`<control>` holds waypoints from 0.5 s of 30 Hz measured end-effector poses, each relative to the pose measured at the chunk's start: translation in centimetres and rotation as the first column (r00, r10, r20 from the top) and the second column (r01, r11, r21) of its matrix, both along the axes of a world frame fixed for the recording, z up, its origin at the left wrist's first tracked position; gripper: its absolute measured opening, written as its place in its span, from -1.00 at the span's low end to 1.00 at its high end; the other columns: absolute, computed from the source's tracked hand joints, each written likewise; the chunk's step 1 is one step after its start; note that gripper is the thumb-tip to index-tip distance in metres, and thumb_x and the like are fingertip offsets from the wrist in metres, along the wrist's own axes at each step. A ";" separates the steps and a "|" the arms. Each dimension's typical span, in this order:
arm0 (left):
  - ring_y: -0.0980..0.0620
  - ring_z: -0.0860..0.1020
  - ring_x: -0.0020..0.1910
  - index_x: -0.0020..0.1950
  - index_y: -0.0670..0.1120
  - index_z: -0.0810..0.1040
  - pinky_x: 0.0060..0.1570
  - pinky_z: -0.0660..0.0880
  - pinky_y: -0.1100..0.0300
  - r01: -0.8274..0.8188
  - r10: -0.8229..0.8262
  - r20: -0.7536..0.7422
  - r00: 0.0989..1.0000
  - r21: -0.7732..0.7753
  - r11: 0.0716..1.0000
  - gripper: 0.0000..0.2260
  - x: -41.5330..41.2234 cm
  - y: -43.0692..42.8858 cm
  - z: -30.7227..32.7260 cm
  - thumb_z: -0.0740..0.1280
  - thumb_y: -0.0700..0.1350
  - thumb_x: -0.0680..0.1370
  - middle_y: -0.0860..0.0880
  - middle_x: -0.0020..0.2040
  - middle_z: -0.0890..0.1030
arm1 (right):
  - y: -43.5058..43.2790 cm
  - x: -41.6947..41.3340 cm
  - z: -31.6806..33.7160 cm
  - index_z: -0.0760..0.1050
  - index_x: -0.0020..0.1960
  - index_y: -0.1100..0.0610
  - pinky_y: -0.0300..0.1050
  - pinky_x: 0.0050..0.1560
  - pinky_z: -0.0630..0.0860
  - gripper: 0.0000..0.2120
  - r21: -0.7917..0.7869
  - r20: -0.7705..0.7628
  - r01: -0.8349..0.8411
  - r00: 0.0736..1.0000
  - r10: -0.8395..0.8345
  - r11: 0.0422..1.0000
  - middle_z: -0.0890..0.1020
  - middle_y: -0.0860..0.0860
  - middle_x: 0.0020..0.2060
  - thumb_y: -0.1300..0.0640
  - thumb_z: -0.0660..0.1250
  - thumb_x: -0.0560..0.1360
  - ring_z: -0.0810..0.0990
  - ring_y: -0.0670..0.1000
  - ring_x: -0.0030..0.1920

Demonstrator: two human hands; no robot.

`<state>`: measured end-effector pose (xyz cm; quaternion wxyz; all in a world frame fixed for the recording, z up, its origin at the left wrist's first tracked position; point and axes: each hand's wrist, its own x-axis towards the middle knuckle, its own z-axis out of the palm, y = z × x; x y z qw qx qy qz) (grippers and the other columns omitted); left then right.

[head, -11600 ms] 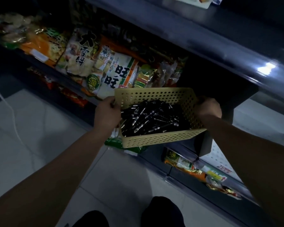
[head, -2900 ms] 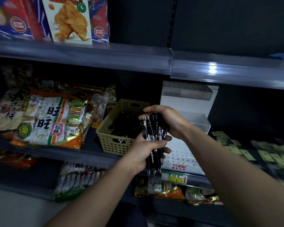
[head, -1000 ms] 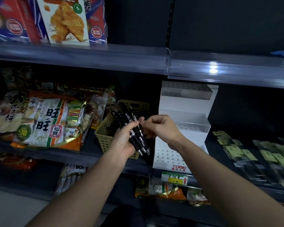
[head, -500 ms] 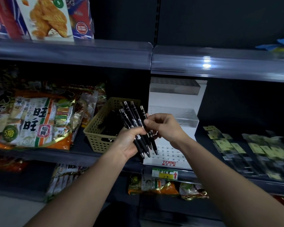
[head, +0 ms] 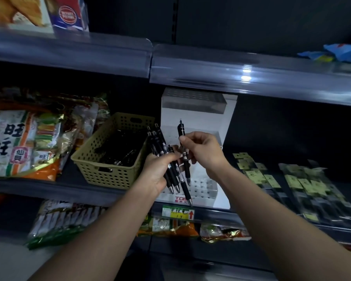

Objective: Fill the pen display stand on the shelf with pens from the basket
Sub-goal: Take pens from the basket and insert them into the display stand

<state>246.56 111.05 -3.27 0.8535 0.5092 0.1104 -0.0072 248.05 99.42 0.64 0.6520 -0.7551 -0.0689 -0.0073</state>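
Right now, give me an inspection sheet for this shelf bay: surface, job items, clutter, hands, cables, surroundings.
Surface: dark shelf carries the basket and stand side by side.
Job's things: tan perforated basket, dark loose pens inside; white tiered stand, no pens seen in its front hole grid.
Clutter: snack bags left of the basket; carded packs right of the stand.
Hands: left hand grips a pen bundle; right hand pinches a single pen, tip down, in front of the stand.
Cables: nothing seen.
Surroundings: boxes on the upper shelf; price tag below the stand; dim lighting.
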 end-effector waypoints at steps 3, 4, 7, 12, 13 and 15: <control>-0.13 0.67 -0.28 -0.06 -0.24 0.60 -0.33 0.61 0.06 -0.046 0.046 0.008 0.999 -0.030 0.998 -0.89 0.6 -0.3 0.5 0.37 -0.39 0.46 -0.20 -0.19 0.68 | -0.8 -0.2 0.0 0.56 -0.06 0.33 -0.38 -0.52 0.36 -0.82 -0.016 -0.025 -0.005 1.000 0.005 1.000 0.61 0.12 -0.34 0.19 0.32 0.55 0.51 -0.13 -0.52; -0.15 0.67 -0.26 -0.05 -0.27 0.60 -0.30 0.62 0.03 -0.064 0.065 0.005 0.998 -0.046 0.997 -0.90 0.8 -0.3 0.7 0.39 -0.38 0.46 -0.23 -0.15 0.68 | -0.9 -0.4 -0.2 0.57 -0.06 0.31 -0.39 -0.49 0.36 -0.81 -0.048 -0.039 -0.018 0.999 0.016 0.999 0.63 0.12 -0.34 0.17 0.31 0.56 0.52 -0.15 -0.50; -0.18 0.67 -0.23 0.02 -0.33 0.59 -0.26 0.63 0.00 -0.148 0.147 -0.025 0.989 -0.049 0.988 -0.82 1.6 0.0 1.3 0.44 -0.32 0.44 -0.28 -0.08 0.67 | -1.0 -0.5 -0.5 0.58 -0.20 0.15 -0.30 -0.32 0.39 -0.78 -0.082 -0.106 -0.028 0.994 0.019 0.996 0.61 -0.08 -0.43 0.11 0.29 0.57 0.49 -0.18 -0.40; -0.09 0.68 -0.23 0.14 -0.39 0.50 -0.27 0.63 0.10 -0.152 0.159 0.048 0.986 -0.123 0.981 -0.76 2.4 0.4 2.7 0.35 -0.30 0.53 -0.21 -0.06 0.67 | -0.4 -0.2 -0.3 0.49 0.01 0.19 0.09 0.02 0.56 -0.82 0.094 -0.367 0.007 0.930 0.029 0.996 0.59 0.11 -0.15 0.10 0.20 0.62 0.60 0.12 -0.12; -0.09 0.68 -0.23 0.18 -0.39 0.47 -0.24 0.63 0.09 -0.167 0.176 0.063 0.982 -0.137 0.976 -0.74 2.7 0.5 2.9 0.34 -0.30 0.53 -0.20 -0.05 0.67 | -0.2 -0.3 -0.2 0.46 0.01 0.21 0.12 0.04 0.56 -0.83 0.119 -0.400 0.013 0.916 0.036 0.993 0.59 0.13 -0.18 0.12 0.17 0.63 0.61 0.14 -0.16; -0.07 0.69 -0.21 0.22 -0.38 0.45 -0.21 0.63 0.11 -0.192 0.206 0.096 0.974 -0.133 0.972 -0.70 3.0 0.8 3.2 0.35 -0.30 0.53 -0.18 -0.03 0.67 | 0.5 -0.2 -0.1 0.42 -0.01 0.23 0.14 0.03 0.57 -0.83 0.169 -0.439 0.045 0.898 0.034 0.985 0.59 0.14 -0.25 0.14 0.13 0.64 0.63 0.14 -0.26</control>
